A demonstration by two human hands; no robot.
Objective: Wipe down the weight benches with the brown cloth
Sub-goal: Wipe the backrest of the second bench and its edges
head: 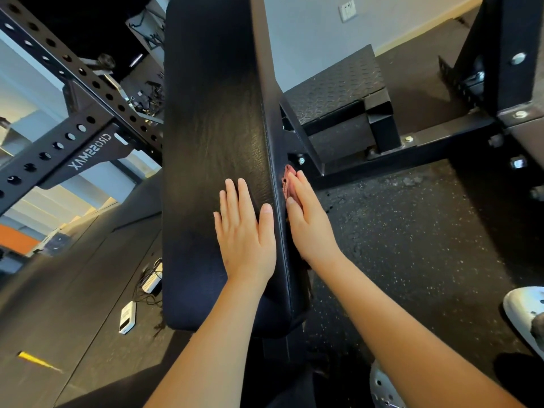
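Two flat hands on the bench [212, 113]: L hand [245, 231] open-palmed on top to steady, R hand [309, 222] w/ straight fingers pressing the brown cloth [287, 176] vs its right side edge, so best to keep even pressure & run long overlapping strokes along that edge.

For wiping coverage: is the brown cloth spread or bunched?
Bunched: wrinkled folds of the brown cloth show beside the right hand; the rest is hidden.
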